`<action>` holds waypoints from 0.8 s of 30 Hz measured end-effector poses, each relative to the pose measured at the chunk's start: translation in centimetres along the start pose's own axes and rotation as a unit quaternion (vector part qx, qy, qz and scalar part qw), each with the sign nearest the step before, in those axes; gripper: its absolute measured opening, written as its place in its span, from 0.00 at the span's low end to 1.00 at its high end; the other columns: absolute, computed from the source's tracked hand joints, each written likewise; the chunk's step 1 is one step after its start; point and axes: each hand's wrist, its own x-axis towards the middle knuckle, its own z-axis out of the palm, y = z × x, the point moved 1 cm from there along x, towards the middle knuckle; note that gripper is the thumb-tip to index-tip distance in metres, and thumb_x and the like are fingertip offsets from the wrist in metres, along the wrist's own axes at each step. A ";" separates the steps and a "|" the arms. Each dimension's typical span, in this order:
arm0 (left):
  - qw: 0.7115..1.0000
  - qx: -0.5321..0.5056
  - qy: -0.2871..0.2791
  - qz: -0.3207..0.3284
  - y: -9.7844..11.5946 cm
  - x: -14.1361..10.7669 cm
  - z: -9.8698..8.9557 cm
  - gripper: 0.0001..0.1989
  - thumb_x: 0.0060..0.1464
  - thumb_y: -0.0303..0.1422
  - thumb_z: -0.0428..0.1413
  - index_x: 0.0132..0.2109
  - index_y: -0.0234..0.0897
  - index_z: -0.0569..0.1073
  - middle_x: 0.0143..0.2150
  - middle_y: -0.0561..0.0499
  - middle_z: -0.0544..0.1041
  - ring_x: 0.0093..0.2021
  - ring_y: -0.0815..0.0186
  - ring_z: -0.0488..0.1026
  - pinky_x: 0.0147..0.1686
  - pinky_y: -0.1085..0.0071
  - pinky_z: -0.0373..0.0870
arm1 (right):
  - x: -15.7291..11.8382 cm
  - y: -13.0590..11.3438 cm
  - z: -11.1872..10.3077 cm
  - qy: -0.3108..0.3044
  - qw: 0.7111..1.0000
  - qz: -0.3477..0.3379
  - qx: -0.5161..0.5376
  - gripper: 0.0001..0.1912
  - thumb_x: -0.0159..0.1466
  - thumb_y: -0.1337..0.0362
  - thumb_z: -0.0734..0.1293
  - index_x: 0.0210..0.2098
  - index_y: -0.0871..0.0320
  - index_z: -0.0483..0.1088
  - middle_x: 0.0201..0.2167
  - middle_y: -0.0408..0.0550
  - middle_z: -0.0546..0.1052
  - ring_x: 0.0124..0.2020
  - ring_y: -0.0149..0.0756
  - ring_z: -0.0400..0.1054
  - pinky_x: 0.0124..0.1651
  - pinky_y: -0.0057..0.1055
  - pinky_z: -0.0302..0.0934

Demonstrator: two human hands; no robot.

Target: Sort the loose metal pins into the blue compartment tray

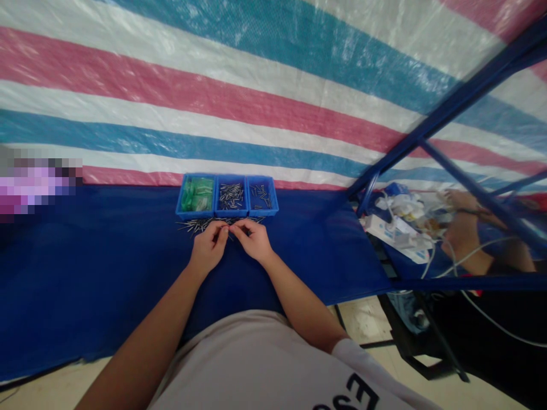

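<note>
My left hand (209, 245) and my right hand (253, 240) meet fingertip to fingertip just in front of the blue bins. Both are closed in a pinch; whatever lies between the fingertips is too small to make out. Behind and beside them is a loose pile of thin dark metal pins (195, 225) on the blue table. Green plastic packets fill the left bin (181, 196). Many short metal pins (231, 196) lie in the middle bin, and fewer pins (261, 196) are scattered in the right bin (275, 200).
A striped plastic sheet (256, 108) hangs behind the blue table (106, 273). At right stands a blue metal frame (410, 139), with a power strip (397, 236), white cables and clutter beyond it. Another person's arm (464, 239) shows there. A blurred-out patch is at far left.
</note>
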 end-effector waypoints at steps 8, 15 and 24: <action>0.999 0.031 -0.007 0.011 0.5 0.2 -0.2 0.13 0.60 0.38 0.48 0.31 0.37 0.70 0.21 0.56 0.70 0.21 0.73 0.65 0.24 0.77 0.61 | -0.1 -0.2 0.0 -0.023 1.000 0.001 0.001 0.22 0.65 0.49 0.60 0.32 0.63 0.72 0.29 0.45 0.74 0.29 0.21 0.65 0.35 0.18 0.59; 1.000 0.012 -0.019 0.006 0.5 0.2 -0.3 0.15 0.60 0.39 0.47 0.30 0.37 0.70 0.21 0.56 0.70 0.20 0.73 0.64 0.23 0.77 0.60 | -0.1 -0.2 0.0 -0.041 0.999 0.007 0.014 0.25 0.65 0.47 0.57 0.31 0.64 0.70 0.29 0.45 0.73 0.30 0.21 0.65 0.36 0.18 0.59; 0.999 -0.008 0.000 0.033 0.3 0.1 -0.1 0.08 0.57 0.37 0.50 0.36 0.37 0.70 0.24 0.57 0.69 0.22 0.73 0.65 0.25 0.77 0.62 | -0.1 0.0 0.2 -0.044 0.999 0.016 0.011 0.25 0.65 0.46 0.57 0.31 0.64 0.68 0.26 0.44 0.71 0.26 0.20 0.61 0.33 0.17 0.57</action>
